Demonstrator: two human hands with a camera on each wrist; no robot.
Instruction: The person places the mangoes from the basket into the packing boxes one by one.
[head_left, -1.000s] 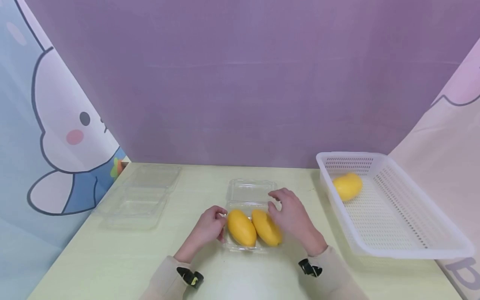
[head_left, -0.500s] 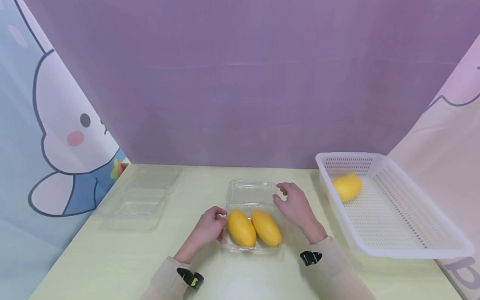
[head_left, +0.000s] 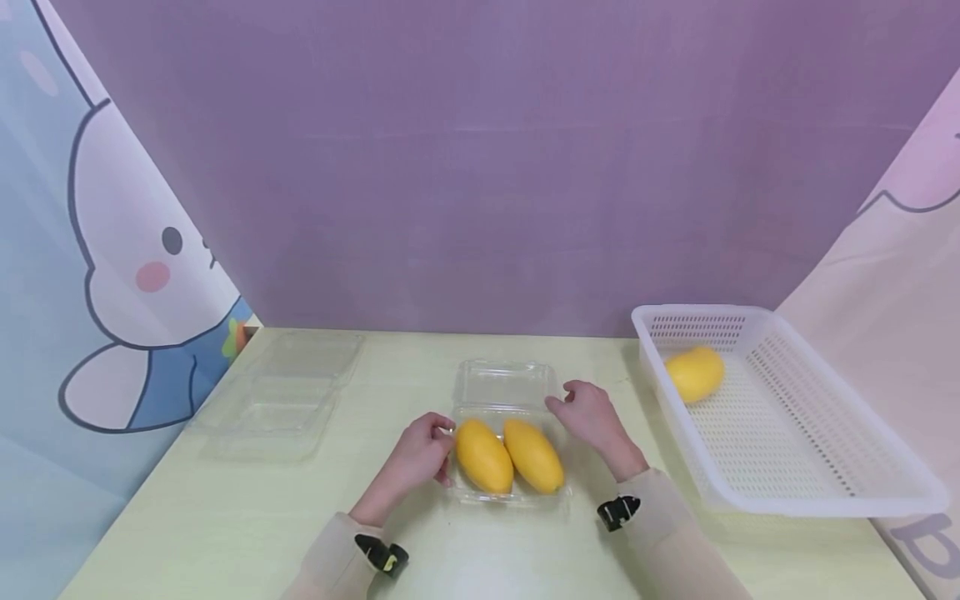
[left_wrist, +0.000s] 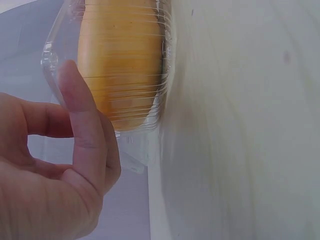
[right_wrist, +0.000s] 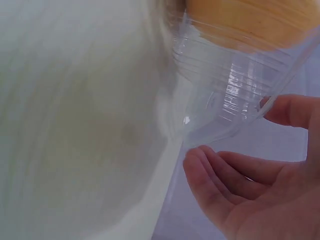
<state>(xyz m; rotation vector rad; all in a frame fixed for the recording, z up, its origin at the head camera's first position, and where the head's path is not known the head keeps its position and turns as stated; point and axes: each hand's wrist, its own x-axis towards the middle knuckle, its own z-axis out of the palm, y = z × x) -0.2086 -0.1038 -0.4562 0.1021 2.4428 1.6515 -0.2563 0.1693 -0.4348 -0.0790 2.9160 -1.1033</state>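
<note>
Two yellow mangoes (head_left: 483, 457) lie side by side in the base of a clear plastic clamshell container (head_left: 506, 499). The container's lid (head_left: 504, 385) is folded back flat behind them. My left hand (head_left: 420, 450) holds the container's left edge; the left wrist view shows a digit (left_wrist: 77, 92) against the rim. By the right rear corner is my right hand (head_left: 592, 418), fingers loosely bent. In the right wrist view its thumb (right_wrist: 290, 111) meets the rim, while the other fingers (right_wrist: 200, 167) curve below the corner, gripping nothing that I can make out.
On the right stands a white perforated basket (head_left: 832, 505) with one mango (head_left: 696, 373) in its far left corner. More clear clamshell containers (head_left: 281, 412) lie at the table's left. A purple backdrop (head_left: 480, 167) rises behind the table (head_left: 225, 517).
My right hand has left the right mango's side and shifted back and right, then slightly forward, to the container's rear corner. The left hand and both mangoes stay in place.
</note>
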